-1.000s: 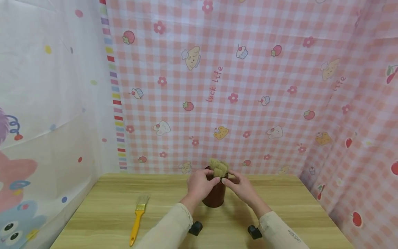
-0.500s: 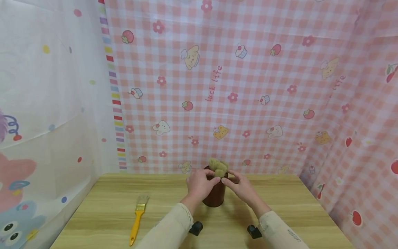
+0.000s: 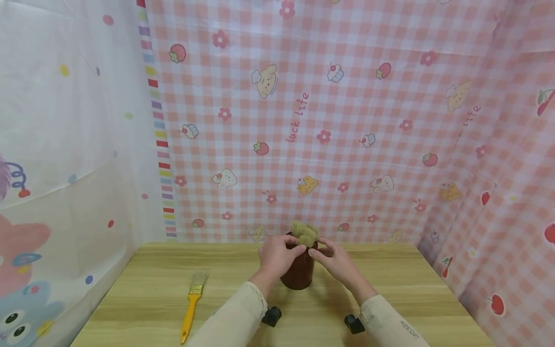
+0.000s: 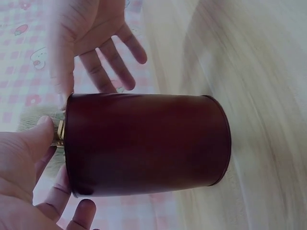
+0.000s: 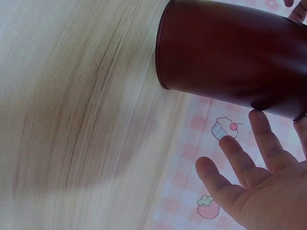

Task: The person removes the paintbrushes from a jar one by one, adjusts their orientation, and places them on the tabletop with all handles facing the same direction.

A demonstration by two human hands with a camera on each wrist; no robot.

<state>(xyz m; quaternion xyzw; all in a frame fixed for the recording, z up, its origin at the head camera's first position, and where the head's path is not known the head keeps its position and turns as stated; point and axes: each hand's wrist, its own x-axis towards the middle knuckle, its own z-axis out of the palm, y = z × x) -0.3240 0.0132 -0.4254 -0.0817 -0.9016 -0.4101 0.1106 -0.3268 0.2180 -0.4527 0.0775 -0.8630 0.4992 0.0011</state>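
A dark red-brown cylindrical cup (image 3: 298,274) stands upright on the table between both hands. Paintbrushes (image 3: 305,232) poke out of its top, pale bristles up. At the rim, my left hand (image 3: 276,258) pinches one paintbrush, its thumb (image 4: 44,128) lying over the bristles beside the gold ferrule (image 4: 60,132). My right hand (image 3: 337,262) is at the opposite side of the rim, thumb in front and index finger farther back. Its other fingers (image 5: 235,155) are spread and fairly straight, one fingertip touching the cup's side. The brush handles are hidden inside the cup.
Left of the arms lies another paintbrush (image 3: 191,308) with a yellow handle, bristles pointing away. The wooden table (image 3: 143,294) ends at a pink checked cloth (image 3: 243,159) behind the cup. Black wrist devices (image 3: 271,316) sit under both forearms.
The foremost bristle head between my hands has turned slightly and looks rounder. Both hands stay at the rim almost unmoved, and the cup's base has shifted very slightly left.
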